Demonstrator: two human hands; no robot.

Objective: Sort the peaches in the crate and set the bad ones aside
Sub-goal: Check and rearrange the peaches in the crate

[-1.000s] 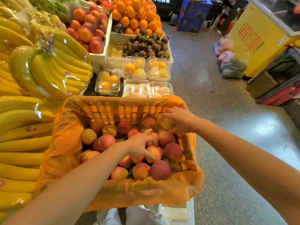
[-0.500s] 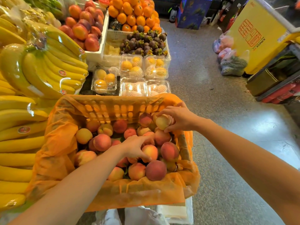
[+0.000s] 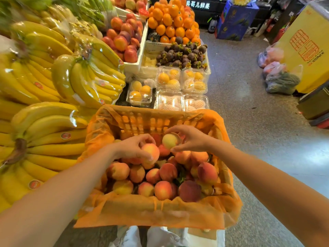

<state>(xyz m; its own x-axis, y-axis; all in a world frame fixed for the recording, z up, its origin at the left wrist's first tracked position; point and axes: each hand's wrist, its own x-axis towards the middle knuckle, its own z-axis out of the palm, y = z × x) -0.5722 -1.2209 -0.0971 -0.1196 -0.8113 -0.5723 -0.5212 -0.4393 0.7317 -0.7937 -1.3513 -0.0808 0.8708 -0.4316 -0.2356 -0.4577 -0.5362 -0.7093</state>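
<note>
Both hands loaded now: left hand (image 3: 130, 148), flat on pile (image 3: 165, 189) moments ago, grips rosy peach (image 3: 151, 152); right hand (image 3: 193, 139) pinches pale peach (image 3: 170, 140), lifted just above crate (image 3: 151, 121). Looks like inspection; none visibly set aside.

This is a fruit shop or market stall. Plastic-wrapped bunches of yellow bananas (image 3: 92, 77) with brand stickers fill the left side of the display. Behind them are a heaped pile of oranges (image 3: 170, 20), dark purple mangosteens (image 3: 183, 54) and a white foam tray (image 3: 135, 65) of red-yellow stone fruit. Clear plastic clamshell boxes (image 3: 168, 78) hold packed fruit. An orange-lined plastic crate (image 3: 156, 211) of peaches (image 3: 165, 189) stands at the near end. On the speckled grey stone floor (image 3: 249, 122) are a yellow printed cardboard carton (image 3: 302, 41), a blue carton (image 3: 235, 22) and tied plastic bags (image 3: 281, 81). A lit sign in Chinese characters (image 3: 197, 5) hangs at the far end.
</note>
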